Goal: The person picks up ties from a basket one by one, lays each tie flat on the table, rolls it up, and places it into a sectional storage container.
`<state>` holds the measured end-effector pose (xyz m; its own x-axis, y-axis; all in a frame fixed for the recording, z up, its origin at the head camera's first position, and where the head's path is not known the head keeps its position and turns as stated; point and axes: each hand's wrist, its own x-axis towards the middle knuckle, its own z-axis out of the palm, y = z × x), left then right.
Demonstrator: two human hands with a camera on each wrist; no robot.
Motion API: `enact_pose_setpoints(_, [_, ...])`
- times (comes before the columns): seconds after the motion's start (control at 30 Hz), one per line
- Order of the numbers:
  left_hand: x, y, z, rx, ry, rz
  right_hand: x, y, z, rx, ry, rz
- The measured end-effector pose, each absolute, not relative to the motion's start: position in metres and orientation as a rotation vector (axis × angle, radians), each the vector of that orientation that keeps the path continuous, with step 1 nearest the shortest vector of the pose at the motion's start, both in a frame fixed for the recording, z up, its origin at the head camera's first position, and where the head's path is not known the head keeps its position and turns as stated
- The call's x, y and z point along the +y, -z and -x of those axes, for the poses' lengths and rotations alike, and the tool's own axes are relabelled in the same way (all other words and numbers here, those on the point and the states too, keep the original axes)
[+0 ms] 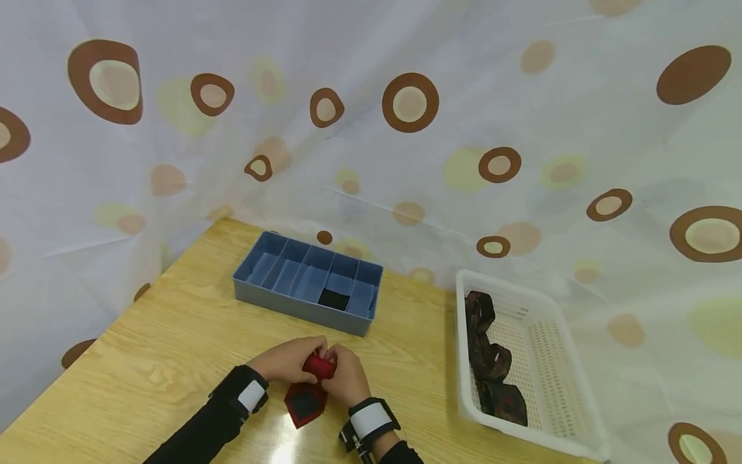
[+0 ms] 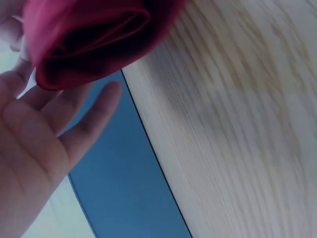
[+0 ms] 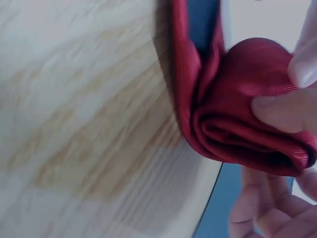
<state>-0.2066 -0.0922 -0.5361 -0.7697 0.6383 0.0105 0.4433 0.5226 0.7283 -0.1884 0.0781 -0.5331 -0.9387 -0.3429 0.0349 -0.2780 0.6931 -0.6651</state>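
Both hands, left [image 1: 288,361] and right [image 1: 346,379], grip red tie [image 1: 318,367].

Looks like a staged recording booth: wooden table [image 1: 174,341] closed in by spotted curtain [image 1: 406,129], far and both sides.

Light wooden table [image 1: 162,348], pale grain, soft glare patch near front edge. Behind and on both sides, white sheer curtain [image 1: 371,116] with brown rings, tan and yellow spots, draped close round table, creased. Even, diffuse light through fabric. Floor, walls, windows not visible.
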Motion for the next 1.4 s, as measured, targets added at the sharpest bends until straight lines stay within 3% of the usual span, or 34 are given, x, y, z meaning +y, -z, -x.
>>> enact_pose_setpoints(0.27, [-0.093,0.545,0.195,2.794,-0.816,-0.988,0.083,0.538,0.187,2.749,0.925,0.824])
enact_pose_setpoints(0.63, [-0.087,0.529,0.18,2.701,-0.659,-1.05,0.094,0.529,0.198,2.448,0.788,0.72])
enact_pose_setpoints(0.8, [-0.082,0.534,0.18,2.596,-0.841,-1.027,0.09,0.536,0.191,2.421,0.842,0.68])
enact_pose_setpoints(1.1, [-0.093,0.547,0.182,2.501,-1.15,-0.759,0.094,0.541,0.185,2.388,1.115,0.584])
enact_pose_setpoints(1.4, [-0.084,0.541,0.185,2.366,-1.445,-0.728,0.118,0.52,0.194,2.369,1.265,0.632])
